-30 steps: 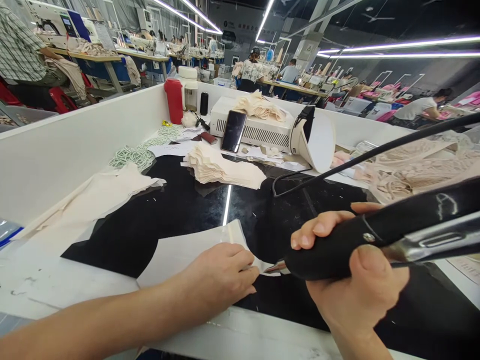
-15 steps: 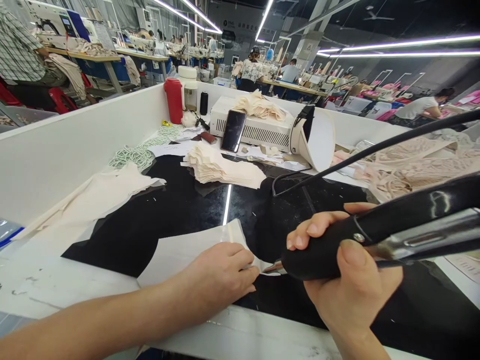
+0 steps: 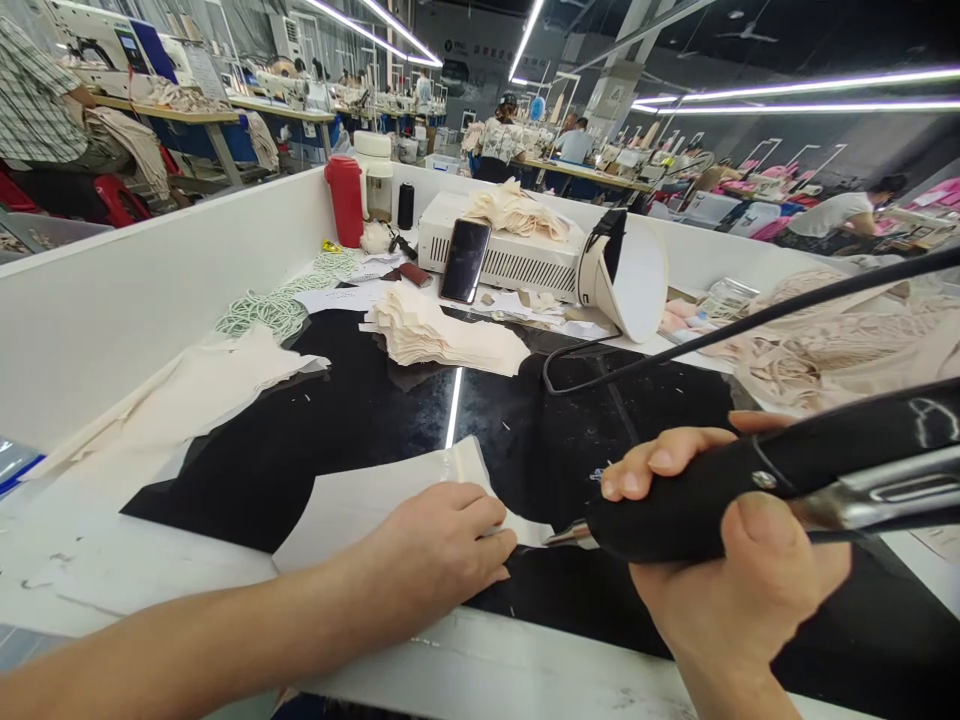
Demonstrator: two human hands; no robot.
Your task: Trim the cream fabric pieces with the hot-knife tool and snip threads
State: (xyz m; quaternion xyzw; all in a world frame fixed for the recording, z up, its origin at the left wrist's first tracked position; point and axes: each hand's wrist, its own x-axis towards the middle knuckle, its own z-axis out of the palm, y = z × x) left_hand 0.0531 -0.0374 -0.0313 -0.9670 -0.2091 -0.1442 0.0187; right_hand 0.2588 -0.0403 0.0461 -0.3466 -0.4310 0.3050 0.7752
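While the left hand (image 3: 439,545) presses flat on 1 pale, smooth fabric piece (image 3: 360,500) (lying on the glossy black tabletop (image 3: 360,410)), the right hand (image 3: 739,570) grips a matte black, tapered tool (image 3: 720,490), metal tip touching the fabric's edge.

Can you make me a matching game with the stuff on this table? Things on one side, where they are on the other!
Things:
1. red bottle
2. phone
3. black tool
4. white fabric piece

Places:
A. under the left hand
B. leaning on the white machine
C. in the right hand
D. far corner by the wall

Pairs: 1-D, 2-B, 3-C, 4-A
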